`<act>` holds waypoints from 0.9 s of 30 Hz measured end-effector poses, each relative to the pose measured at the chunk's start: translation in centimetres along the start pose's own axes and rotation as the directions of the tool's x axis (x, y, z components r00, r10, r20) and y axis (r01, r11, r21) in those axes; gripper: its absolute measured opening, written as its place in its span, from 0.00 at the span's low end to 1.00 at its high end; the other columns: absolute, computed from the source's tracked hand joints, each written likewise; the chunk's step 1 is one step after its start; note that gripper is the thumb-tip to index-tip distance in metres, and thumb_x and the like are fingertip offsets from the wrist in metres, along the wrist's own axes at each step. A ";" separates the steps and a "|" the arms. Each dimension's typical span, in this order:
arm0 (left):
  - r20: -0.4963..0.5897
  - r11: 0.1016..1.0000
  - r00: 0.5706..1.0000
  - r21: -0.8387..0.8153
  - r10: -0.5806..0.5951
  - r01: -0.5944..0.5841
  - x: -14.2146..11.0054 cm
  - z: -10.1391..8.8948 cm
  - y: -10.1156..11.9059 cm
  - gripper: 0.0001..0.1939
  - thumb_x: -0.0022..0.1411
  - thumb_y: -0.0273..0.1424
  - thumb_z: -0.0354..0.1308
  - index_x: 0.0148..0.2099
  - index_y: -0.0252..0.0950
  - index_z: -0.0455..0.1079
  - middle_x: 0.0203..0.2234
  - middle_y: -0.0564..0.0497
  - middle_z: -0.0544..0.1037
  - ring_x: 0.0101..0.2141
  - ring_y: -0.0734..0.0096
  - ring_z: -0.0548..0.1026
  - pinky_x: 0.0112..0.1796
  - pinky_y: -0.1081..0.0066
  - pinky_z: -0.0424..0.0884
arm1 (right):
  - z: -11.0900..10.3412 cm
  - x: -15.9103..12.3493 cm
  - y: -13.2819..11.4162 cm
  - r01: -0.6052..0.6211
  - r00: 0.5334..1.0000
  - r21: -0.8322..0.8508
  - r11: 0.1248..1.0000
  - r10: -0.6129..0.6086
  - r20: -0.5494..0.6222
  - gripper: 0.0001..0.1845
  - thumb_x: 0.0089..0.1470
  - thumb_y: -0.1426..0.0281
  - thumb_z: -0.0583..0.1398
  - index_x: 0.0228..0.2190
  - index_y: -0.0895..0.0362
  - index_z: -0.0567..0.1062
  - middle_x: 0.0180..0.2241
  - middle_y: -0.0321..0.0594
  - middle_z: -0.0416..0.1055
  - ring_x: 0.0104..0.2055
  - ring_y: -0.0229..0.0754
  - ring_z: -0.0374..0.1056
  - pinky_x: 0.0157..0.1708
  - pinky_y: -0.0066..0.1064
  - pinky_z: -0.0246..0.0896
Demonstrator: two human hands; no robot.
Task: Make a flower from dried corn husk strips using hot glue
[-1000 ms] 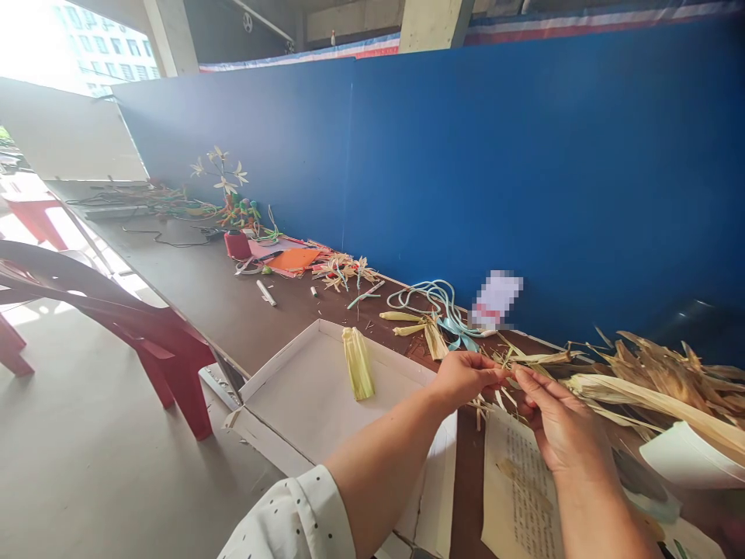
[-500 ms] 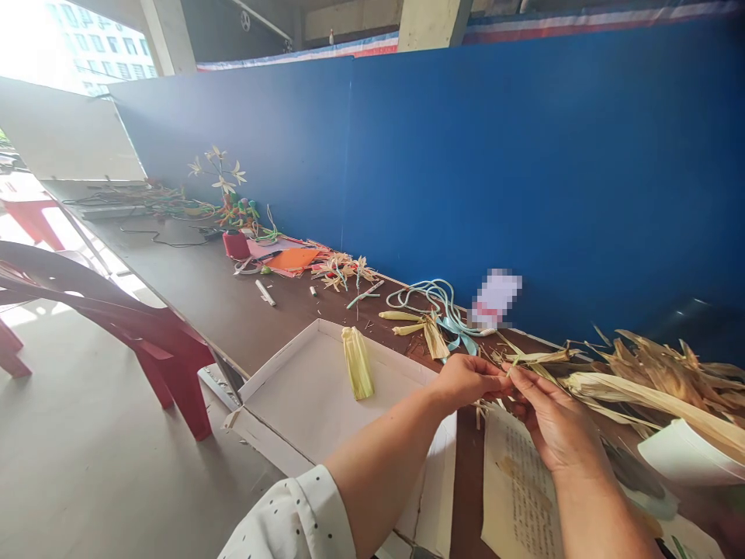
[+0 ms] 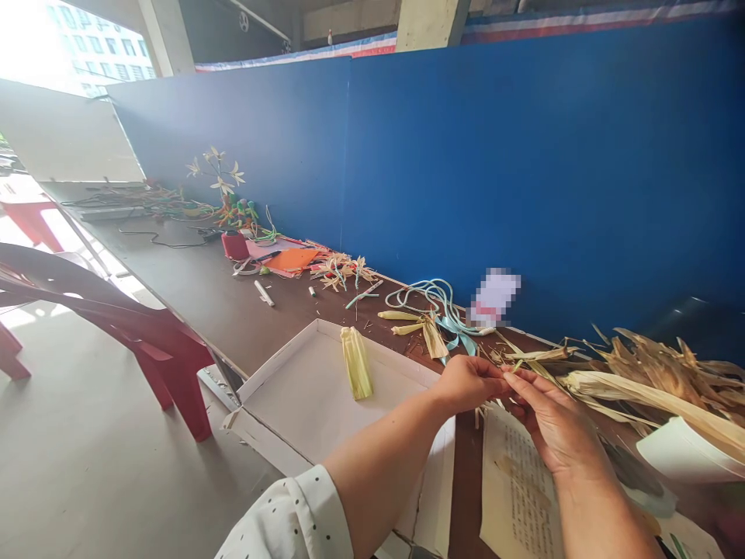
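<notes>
My left hand (image 3: pixel 470 383) and my right hand (image 3: pixel 550 415) meet fingertip to fingertip above the table, both in a pinch. A thin green strip (image 3: pixel 518 365) pokes out between the fingertips; most of it is hidden by the fingers. Left of my hands, a pale yellow-green piece of corn husk (image 3: pixel 357 365) lies in a shallow white box lid (image 3: pixel 303 411). Just beyond my left hand are small rolled husk pieces (image 3: pixel 434 338) and a pale blue ribbon (image 3: pixel 462 334). Under my right hand lies a printed sheet (image 3: pixel 518 489).
Dry corn husks (image 3: pixel 669 373) are heaped at the right beside a white bowl (image 3: pixel 680 450). Pale blue cord (image 3: pixel 431 289), orange paper (image 3: pixel 294 258) and a red spool of thread (image 3: pixel 235 245) lie farther left. A blue partition (image 3: pixel 466 171) borders the table; a red chair (image 3: pixel 168 365) stands left.
Both hands stay pinched together in nearly the same place. The green strip's tip shows at a slightly different angle, and the view has shifted very slightly.
</notes>
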State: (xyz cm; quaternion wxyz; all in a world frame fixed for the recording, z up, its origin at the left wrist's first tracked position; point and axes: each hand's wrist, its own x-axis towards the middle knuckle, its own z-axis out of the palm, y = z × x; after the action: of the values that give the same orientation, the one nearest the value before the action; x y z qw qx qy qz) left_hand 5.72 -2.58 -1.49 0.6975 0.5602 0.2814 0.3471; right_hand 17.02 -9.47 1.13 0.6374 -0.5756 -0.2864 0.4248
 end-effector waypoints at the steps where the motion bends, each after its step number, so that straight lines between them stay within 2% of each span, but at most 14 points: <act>1: -0.005 1.000 1.000 -0.015 -0.005 0.005 0.0 0.0 0.1 0.14 0.43 0.33 0.69 0.31 0.30 0.73 0.21 0.54 0.72 0.23 0.81 0.67 0.31 0.75 0.67 | 0.0 -0.1 0.0 0.007 1.000 -0.013 1.000 -0.007 0.010 0.21 0.29 0.64 0.74 0.31 0.55 0.80 0.28 0.36 0.74 0.25 0.32 0.63 0.19 0.19 0.58; 6: -0.038 0.995 0.999 -0.100 -0.018 0.015 0.0 -0.1 0.4 0.10 0.46 0.31 0.66 0.30 0.30 0.72 0.19 0.54 0.71 0.22 0.81 0.68 0.33 0.73 0.68 | 0.3 -0.3 0.1 0.002 0.995 -0.096 0.995 0.008 0.096 0.26 0.34 0.62 0.72 0.40 0.53 0.80 0.38 0.40 0.76 0.31 0.38 0.69 0.23 0.23 0.63; 9: -0.020 0.984 0.999 -0.176 -0.042 0.038 -0.1 -0.2 0.7 0.13 0.44 0.34 0.68 0.28 0.30 0.71 0.20 0.53 0.72 0.23 0.80 0.68 0.33 0.72 0.68 | 0.2 -0.1 0.1 -0.007 0.997 -0.057 0.998 0.011 0.076 0.28 0.34 0.63 0.72 0.42 0.52 0.79 0.37 0.39 0.76 0.29 0.36 0.68 0.23 0.24 0.64; 15: 0.010 0.961 0.994 -0.255 -0.108 0.107 -0.7 -0.2 1.6 0.20 0.36 0.38 0.72 0.27 0.30 0.71 0.22 0.52 0.74 0.24 0.79 0.70 0.34 0.72 0.67 | -0.4 0.6 0.2 0.078 0.989 0.048 0.996 -0.071 -0.128 0.22 0.29 0.64 0.74 0.33 0.54 0.81 0.34 0.37 0.74 0.22 0.29 0.57 0.14 0.20 0.54; 18: 0.021 0.957 0.993 -0.265 -0.117 0.118 -0.7 -0.1 1.7 0.21 0.34 0.38 0.73 0.27 0.30 0.71 0.22 0.52 0.74 0.25 0.78 0.71 0.34 0.72 0.67 | -0.3 0.7 0.2 0.091 0.977 0.041 0.995 -0.081 -0.199 0.21 0.26 0.65 0.74 0.29 0.56 0.80 0.27 0.35 0.72 0.21 0.28 0.55 0.13 0.20 0.52; 21: 0.020 0.956 0.991 -0.262 -0.131 0.132 -0.7 -0.1 1.6 0.21 0.34 0.37 0.73 0.27 0.30 0.71 0.21 0.52 0.74 0.24 0.78 0.71 0.34 0.71 0.68 | -0.2 0.6 0.1 0.082 0.977 0.059 0.995 -0.068 -0.203 0.21 0.23 0.67 0.75 0.26 0.58 0.79 0.22 0.33 0.68 0.20 0.29 0.55 0.14 0.20 0.51; 27: 0.005 0.961 0.993 -0.250 -0.121 0.118 -0.3 -0.2 1.2 0.20 0.35 0.38 0.73 0.27 0.30 0.72 0.21 0.52 0.74 0.25 0.78 0.71 0.34 0.72 0.68 | 0.1 0.3 -0.2 0.073 0.987 0.060 0.996 -0.064 -0.150 0.22 0.21 0.66 0.75 0.24 0.57 0.77 0.26 0.35 0.72 0.22 0.31 0.61 0.16 0.22 0.56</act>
State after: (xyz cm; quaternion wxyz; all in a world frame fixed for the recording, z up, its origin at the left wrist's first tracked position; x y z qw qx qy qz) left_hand 5.18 -2.57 -0.36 0.7808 0.4482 0.2722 0.3397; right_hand 17.09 -9.17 1.29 0.6894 -0.5743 -0.2441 0.3679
